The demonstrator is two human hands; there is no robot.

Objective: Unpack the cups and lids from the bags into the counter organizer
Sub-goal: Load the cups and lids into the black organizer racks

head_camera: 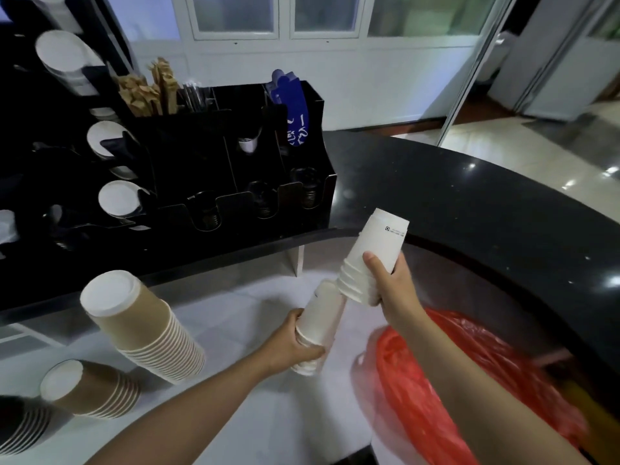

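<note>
My right hand (391,283) grips an upside-down stack of white paper cups (374,253), raised above the white work surface. My left hand (295,340) grips a second, lower stack of white cups (320,317) whose top end sits just under the rim of the upper stack. A red plastic bag (446,374) lies crumpled at the right under my right forearm. The black counter organizer (235,156) stands on the dark counter at the back left, with white cup bottoms showing in its left slots.
Two stacks of brown paper cups (141,327) (90,387) lie on the white surface (235,414) at the left, with a dark stack (20,427) at the far left edge. Wooden stirrers (151,88) and a blue sign (292,109) sit in the organizer. The curved black counter (469,203) runs behind.
</note>
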